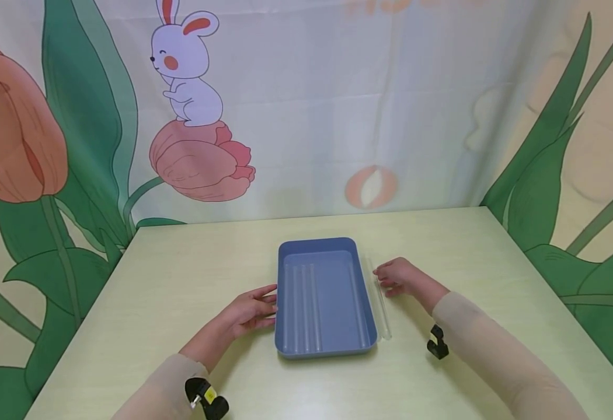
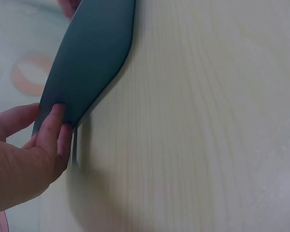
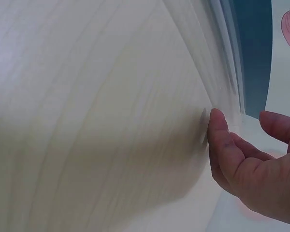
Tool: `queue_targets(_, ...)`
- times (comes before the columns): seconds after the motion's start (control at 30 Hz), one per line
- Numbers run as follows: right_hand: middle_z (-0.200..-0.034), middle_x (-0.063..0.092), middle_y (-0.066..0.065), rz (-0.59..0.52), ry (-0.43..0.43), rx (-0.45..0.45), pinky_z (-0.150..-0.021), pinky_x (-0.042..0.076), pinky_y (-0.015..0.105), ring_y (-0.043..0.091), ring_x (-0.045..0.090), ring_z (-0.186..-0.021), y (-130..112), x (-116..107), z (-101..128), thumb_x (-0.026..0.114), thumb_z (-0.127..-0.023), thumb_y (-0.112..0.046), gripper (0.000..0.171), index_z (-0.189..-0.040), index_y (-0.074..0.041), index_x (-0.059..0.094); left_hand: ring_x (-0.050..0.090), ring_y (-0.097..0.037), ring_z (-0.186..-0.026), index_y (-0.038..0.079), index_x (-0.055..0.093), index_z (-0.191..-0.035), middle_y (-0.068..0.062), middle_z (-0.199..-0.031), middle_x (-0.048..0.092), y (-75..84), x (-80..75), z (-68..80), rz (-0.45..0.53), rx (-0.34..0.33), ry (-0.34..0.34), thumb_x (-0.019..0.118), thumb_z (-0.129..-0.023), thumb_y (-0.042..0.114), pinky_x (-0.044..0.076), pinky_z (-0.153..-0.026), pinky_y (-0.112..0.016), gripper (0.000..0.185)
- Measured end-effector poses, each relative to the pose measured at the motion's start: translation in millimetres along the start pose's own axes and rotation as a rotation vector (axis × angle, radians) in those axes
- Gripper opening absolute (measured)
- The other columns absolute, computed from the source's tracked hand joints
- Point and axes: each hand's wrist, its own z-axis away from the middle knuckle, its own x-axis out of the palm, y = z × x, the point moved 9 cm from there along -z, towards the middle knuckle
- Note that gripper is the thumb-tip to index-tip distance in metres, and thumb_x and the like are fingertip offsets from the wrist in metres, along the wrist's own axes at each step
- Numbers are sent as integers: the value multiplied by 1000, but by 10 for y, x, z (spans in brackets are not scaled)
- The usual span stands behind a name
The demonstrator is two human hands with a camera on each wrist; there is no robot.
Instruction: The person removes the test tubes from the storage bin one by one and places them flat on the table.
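A: At nine o'clock of the scene, what is the left hand (image 1: 247, 312) doing?

B: It rests on the pale green table (image 1: 180, 280), fingers straight, their tips pressed against the left wall of the blue tray (image 1: 321, 344). The left wrist view shows fingertips (image 2: 55, 118) on the tray's outer wall; nothing is gripped.

A: And the tray itself?

B: It lies flat at the table's centre, long side running from twelve to six o'clock, with shallow ridges along its floor.

A: What sits at the tray's three o'clock?

B: A clear glass rod (image 1: 381, 303), lying on the table just beside the tray's right wall and parallel to it.

A: The right hand (image 1: 398, 277)?

B: Fingers loosely bent at the rod's far end, tips at or just touching it. Whether it pinches the rod cannot be told; the wrist view shows relaxed fingers.
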Motion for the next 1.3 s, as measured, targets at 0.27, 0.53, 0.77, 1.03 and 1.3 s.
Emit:
queue_targets(0.27, -135, 58, 30, 41, 32, 23, -85, 61, 36, 27, 62, -108, -346, 5, 550, 48, -105, -16, 50, -144, 16, 45, 67, -6, -94, 0, 27, -161, -29, -163, 31, 11, 5, 8, 2, 1, -4, 53, -99, -6, 59, -76, -21, 67)
queue_targets(0.53, -150, 47, 32, 59, 16, -10, -84, 61, 32, 34, 60, -122, -476, -35, 693, 45, -107, -18, 52, -150, 11, 40, 67, -7, -95, 1, 28, -161, -27, -163, 32, 16, 17, 9, 5, -8, -6, 53, -99, -6, 60, -77, -22, 67)
queue_targets(0.77, -153, 44, 33, 58, 1, -52, -83, 61, 29, 41, 54, -133, -643, -1, 836, 45, -108, -19, 53, -153, 9, 37, 66, -7, -95, 1, 26, -161, -28, -164, 29, 10, 22, 11, 7, 1, -24, 52, -100, -5, 59, -77, -21, 67)
queue_targets(1.03, -148, 48, 30, -27, -48, -39, -89, 62, 31, 38, 58, -131, -728, 114, 935, 46, -107, -26, 59, -153, 10, 35, 66, -5, -94, 1, 23, -162, -29, -165, 27, -2, 22, 2, 17, 8, -34, 50, -100, -6, 58, -76, -20, 67)
queue_targets(1.3, -133, 59, 20, -42, -117, -23, -86, 62, 31, 26, 65, -115, -734, 378, 1015, 47, -107, -26, 57, -151, 9, 39, 67, -5, -94, 0, 24, -161, -30, -164, 28, 9, 29, 4, 12, 7, -22, 51, -100, -6, 59, -76, -20, 67)
